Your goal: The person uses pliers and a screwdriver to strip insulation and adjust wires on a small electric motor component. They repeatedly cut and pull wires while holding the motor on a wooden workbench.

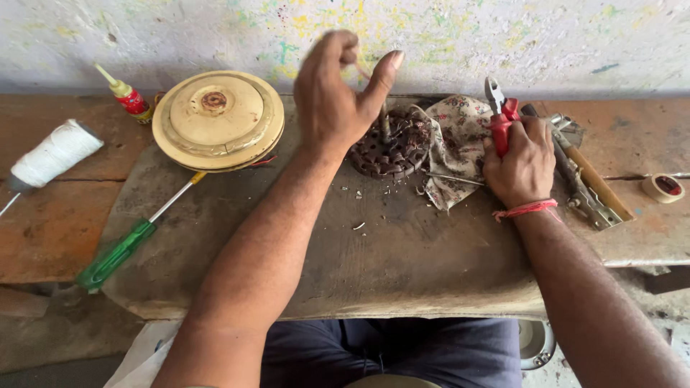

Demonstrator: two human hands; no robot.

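My left hand [336,97] is raised above a dark round motor stator [392,147] with copper windings, fingers pinched on what looks like a thin wire strand pulled up from it; the hand is blurred. My right hand [523,162] is closed around red-handled pliers [501,115], jaws pointing away from me, resting on the flowered cloth [460,144] beside the stator. Small bits of wire lie scattered on the worn mat [402,251] in front of the stator.
A cream round fan cover [218,118] sits at the left, a green-handled screwdriver [129,241] below it. A white thread spool [54,154] and red oil bottle [129,97] lie far left. Wooden-handled tools [586,179] and a tape roll [663,187] lie at the right.
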